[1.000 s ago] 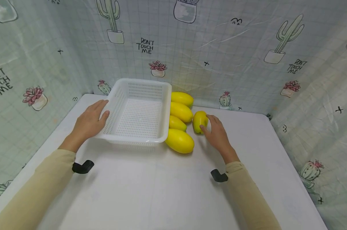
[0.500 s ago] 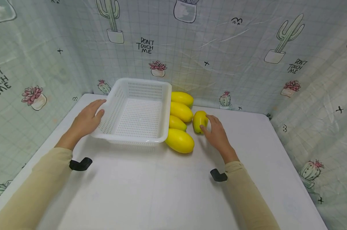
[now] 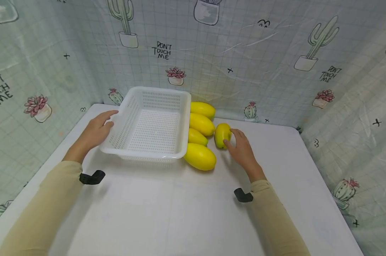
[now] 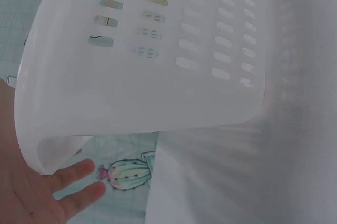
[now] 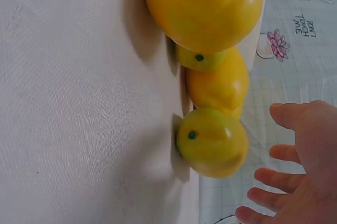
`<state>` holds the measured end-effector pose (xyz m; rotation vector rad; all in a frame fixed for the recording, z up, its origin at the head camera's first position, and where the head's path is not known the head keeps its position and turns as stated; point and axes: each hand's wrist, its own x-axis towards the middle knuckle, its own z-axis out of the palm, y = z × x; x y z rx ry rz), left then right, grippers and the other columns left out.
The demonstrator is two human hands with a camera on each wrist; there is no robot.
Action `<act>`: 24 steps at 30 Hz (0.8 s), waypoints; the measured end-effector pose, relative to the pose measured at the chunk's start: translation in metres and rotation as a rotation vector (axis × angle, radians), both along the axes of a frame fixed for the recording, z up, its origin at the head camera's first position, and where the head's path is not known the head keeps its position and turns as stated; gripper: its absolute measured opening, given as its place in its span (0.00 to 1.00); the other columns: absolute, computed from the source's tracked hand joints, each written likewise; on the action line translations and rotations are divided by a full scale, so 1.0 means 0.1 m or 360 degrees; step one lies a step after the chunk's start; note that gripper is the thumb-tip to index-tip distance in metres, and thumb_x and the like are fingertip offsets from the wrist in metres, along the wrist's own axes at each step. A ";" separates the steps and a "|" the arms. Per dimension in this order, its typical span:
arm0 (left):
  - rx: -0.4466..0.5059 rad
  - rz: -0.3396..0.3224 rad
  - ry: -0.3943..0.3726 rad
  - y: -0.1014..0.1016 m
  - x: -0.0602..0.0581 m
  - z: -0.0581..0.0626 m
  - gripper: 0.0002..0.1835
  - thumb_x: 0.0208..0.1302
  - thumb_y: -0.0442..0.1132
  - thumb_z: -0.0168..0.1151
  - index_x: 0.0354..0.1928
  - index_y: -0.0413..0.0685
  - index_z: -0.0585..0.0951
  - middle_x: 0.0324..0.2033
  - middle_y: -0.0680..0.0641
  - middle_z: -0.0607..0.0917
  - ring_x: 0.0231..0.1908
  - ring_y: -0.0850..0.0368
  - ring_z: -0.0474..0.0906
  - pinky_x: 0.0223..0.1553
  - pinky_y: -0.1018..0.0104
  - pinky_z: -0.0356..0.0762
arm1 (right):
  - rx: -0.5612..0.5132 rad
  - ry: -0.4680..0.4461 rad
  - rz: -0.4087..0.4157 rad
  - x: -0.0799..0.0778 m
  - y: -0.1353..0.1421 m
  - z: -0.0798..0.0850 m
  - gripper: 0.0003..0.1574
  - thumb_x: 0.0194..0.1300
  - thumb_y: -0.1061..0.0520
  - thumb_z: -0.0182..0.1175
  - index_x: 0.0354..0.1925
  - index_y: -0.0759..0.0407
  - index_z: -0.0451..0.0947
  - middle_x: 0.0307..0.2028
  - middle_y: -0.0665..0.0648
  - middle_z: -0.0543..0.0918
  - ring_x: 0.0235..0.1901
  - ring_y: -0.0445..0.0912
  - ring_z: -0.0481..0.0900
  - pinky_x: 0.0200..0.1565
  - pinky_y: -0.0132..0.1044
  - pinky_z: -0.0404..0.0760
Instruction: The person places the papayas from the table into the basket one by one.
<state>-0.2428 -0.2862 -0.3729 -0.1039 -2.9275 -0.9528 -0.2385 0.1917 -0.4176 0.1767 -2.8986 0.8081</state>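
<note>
A white perforated plastic basket [image 3: 154, 129] stands on the table, tilted toward neither side as far as I can tell. My left hand [image 3: 97, 131] is at its left rim, fingers extended; in the left wrist view two fingers [image 4: 79, 200] show straight beyond the basket's rim. On the other side, my right hand [image 3: 242, 147] hovers beside a greenish-yellow mango-like fruit [image 3: 222, 136], thumb and fingers spread. The right wrist view shows a gap between that hand [image 5: 303, 174] and the fruit [image 5: 213, 142]. Several yellow mango-like fruits [image 3: 200, 156] line the basket's right side, partly hidden by its rim.
The white table [image 3: 180, 209] reaches back to a hanging cloth [image 3: 244, 46] with printed cacti, which also runs along both sides. Black wrist mounts [image 3: 92, 177] jut inward from the beige sleeves [image 3: 279, 217].
My left hand has drawn slightly left along the basket's rim, uncovering more of its front left corner. The right hand, the basket and the fruits have stayed practically still.
</note>
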 end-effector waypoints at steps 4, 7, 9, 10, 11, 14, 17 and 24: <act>0.0043 0.0021 -0.0037 0.00 -0.03 -0.02 0.26 0.70 0.47 0.32 0.70 0.58 0.52 0.69 0.40 0.54 0.64 0.34 0.54 0.57 0.32 0.55 | -0.0006 -0.0012 -0.0002 0.00 0.00 0.00 0.37 0.65 0.41 0.50 0.66 0.55 0.55 0.67 0.60 0.57 0.67 0.55 0.55 0.65 0.52 0.57; 0.0052 0.0030 -0.0042 -0.01 -0.05 -0.05 0.26 0.70 0.46 0.32 0.70 0.58 0.53 0.69 0.40 0.54 0.64 0.34 0.55 0.57 0.32 0.55 | -0.0008 -0.0012 0.0005 -0.01 -0.01 0.00 0.36 0.65 0.42 0.50 0.66 0.56 0.56 0.67 0.60 0.58 0.67 0.55 0.55 0.65 0.52 0.57; 0.0056 0.0027 -0.0037 -0.02 -0.07 -0.06 0.26 0.70 0.45 0.31 0.70 0.57 0.54 0.69 0.40 0.55 0.64 0.33 0.55 0.57 0.32 0.55 | -0.0008 -0.0012 0.0007 -0.01 -0.01 0.00 0.36 0.65 0.42 0.50 0.66 0.56 0.56 0.67 0.60 0.58 0.67 0.55 0.55 0.65 0.52 0.57; 0.0058 0.0026 -0.0035 -0.02 -0.07 -0.07 0.26 0.70 0.45 0.31 0.70 0.57 0.54 0.69 0.39 0.55 0.64 0.33 0.55 0.57 0.33 0.55 | -0.0010 -0.0013 0.0006 -0.01 -0.01 -0.01 0.36 0.65 0.42 0.50 0.66 0.56 0.56 0.67 0.60 0.58 0.67 0.55 0.55 0.65 0.52 0.57; 0.0062 0.0027 -0.0037 -0.03 -0.08 -0.08 0.26 0.70 0.45 0.30 0.70 0.57 0.54 0.69 0.39 0.55 0.64 0.33 0.55 0.57 0.33 0.55 | -0.0011 -0.0014 0.0008 -0.02 -0.01 -0.01 0.36 0.65 0.42 0.50 0.66 0.56 0.56 0.67 0.60 0.58 0.67 0.55 0.55 0.65 0.52 0.57; 0.0085 0.0029 -0.0052 -0.04 -0.10 -0.10 0.26 0.70 0.45 0.29 0.70 0.57 0.54 0.69 0.39 0.55 0.63 0.33 0.55 0.57 0.33 0.55 | -0.0011 -0.0023 0.0012 -0.02 -0.01 -0.01 0.36 0.65 0.43 0.50 0.66 0.56 0.56 0.67 0.60 0.58 0.67 0.55 0.55 0.65 0.52 0.56; 0.0111 0.0038 -0.0080 -0.05 -0.10 -0.11 0.26 0.70 0.46 0.28 0.70 0.59 0.53 0.68 0.38 0.56 0.62 0.33 0.58 0.57 0.33 0.57 | -0.0015 -0.0032 0.0017 -0.02 -0.01 -0.01 0.36 0.65 0.43 0.50 0.65 0.56 0.56 0.67 0.60 0.58 0.67 0.55 0.55 0.66 0.51 0.56; 0.0188 0.0060 -0.0149 -0.06 -0.10 -0.11 0.26 0.70 0.47 0.27 0.70 0.63 0.51 0.66 0.36 0.59 0.59 0.34 0.62 0.56 0.35 0.60 | -0.0017 -0.0044 0.0025 -0.03 -0.01 -0.01 0.35 0.66 0.43 0.50 0.65 0.56 0.57 0.67 0.61 0.58 0.67 0.55 0.55 0.65 0.51 0.56</act>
